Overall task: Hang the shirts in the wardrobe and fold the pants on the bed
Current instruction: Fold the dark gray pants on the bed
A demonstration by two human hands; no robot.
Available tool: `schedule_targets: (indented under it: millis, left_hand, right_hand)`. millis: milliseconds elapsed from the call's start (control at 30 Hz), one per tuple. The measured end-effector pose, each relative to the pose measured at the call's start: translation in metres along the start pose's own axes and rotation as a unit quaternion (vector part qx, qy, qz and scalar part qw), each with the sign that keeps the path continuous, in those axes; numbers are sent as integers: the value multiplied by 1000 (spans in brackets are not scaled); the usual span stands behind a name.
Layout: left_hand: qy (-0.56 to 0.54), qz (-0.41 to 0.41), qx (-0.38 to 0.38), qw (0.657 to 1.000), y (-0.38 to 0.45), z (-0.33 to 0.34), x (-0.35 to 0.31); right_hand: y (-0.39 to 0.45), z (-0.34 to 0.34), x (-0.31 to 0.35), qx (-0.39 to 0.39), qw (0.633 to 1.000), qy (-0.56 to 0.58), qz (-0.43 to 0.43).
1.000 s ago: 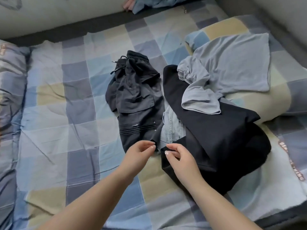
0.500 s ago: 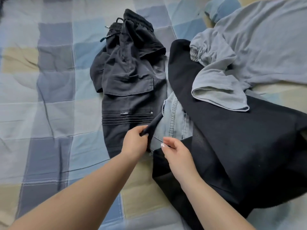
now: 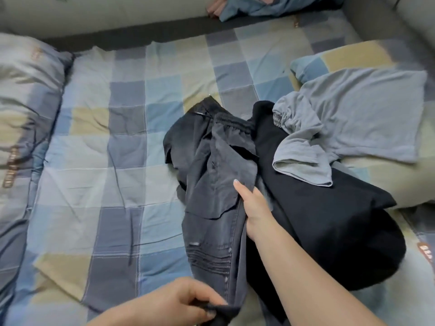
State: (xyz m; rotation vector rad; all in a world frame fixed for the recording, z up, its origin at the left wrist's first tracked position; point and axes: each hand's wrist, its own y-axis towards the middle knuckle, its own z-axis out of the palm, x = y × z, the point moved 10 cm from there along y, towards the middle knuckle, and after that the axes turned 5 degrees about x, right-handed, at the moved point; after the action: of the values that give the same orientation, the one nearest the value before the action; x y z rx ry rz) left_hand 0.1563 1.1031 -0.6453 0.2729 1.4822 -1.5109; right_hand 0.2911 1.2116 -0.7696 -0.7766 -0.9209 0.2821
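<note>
My left hand (image 3: 179,302) pinches the hem of the dark grey cargo pants (image 3: 211,184); my right hand (image 3: 254,203) grips their side. A black garment (image 3: 317,220) and pale grey-blue shirt (image 3: 353,118) crowd just right, on the checked blue-and-beige bedspread (image 3: 106,161).

The left hand (image 3: 179,302) sits low at the bottom edge, its fingers (image 3: 207,300) curled and pinching dark cloth. The right hand (image 3: 254,203) reaches farther forward on a bare, outstretched forearm, thumb raised on top and the other digits tucked under fabric, gripping it.
</note>
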Motion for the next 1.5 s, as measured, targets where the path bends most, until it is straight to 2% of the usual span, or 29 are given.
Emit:
schedule_targets:
  millis: [100, 267, 333, 400, 467, 533, 600, 800, 833, 900, 967, 1000, 1033, 1100, 1200, 1333, 1433, 1500]
  left_hand:
    - [-80, -2, 2, 997, -44, 22, -12]
    - [13, 1, -51, 999, -63, 13, -12]
    - [-25, 21, -180, 983, -70, -20, -11]
    - [-116, 71, -348, 928, -93, -57, -19]
    - [-186, 99, -420, 883, -110, -74, -34]
    - [-253, 118, -406, 870, -114, -80, -44]
    - [-287, 98, -369, 879, -111, -82, -40]
    - [-256, 34, -320, 912, -133, -73, 7]
    - [-261, 31, -306, 915, -139, -69, 16]
    - [-255, 29, -285, 923, -150, -63, 29]
    - [-230, 24, -269, 935, -164, -58, 40]
    - [-222, 27, -256, 940, -173, -56, 44]
    - [-220, 34, -242, 944, -181, -54, 46]
    - [-214, 38, -224, 950, -201, -52, 52]
    - [-191, 34, -202, 960, -232, -48, 60]
    - [-157, 27, -238, 958, -277, -62, 72]
    - [-41, -3, -235, 971, -307, -61, 81]
    - [35, -15, -215, 976, -322, -52, 85]
  right_hand:
    - [-19, 13, 13, -30, 999, -10, -13]
    - [-77, 76, 31, 74, 995, -35, -56]
    - [-110, 97, 30, 116, 989, -64, -70]
    - [-144, 118, 29, 163, 979, -86, -91]
    - [-173, 135, 19, 207, 966, -114, -108]
    - [-197, 151, 5, 246, 944, -183, -121]
    - [-212, 159, -10, 272, 923, -240, -129]
    - [-242, 158, -66, 296, 896, -323, -78]
    - [-242, 152, -72, 274, 901, -326, -78]
    - [-230, 121, -68, 150, 937, -305, -85]
    - [-223, 80, -68, -8, 976, -210, -50]
    - [-223, 67, -71, -55, 987, -151, -22]
    - [-222, 63, -75, -70, 991, -114, 2]
    - [-225, 71, -80, -52, 994, -87, 35]
    - [-236, 92, -78, -33, 991, -118, 58]
    - [-249, 138, -80, 21, 987, -144, 67]
    - [-270, 184, -65, 62, 977, -204, 9]
    - [-289, 214, -41, 88, 943, -314, -69]
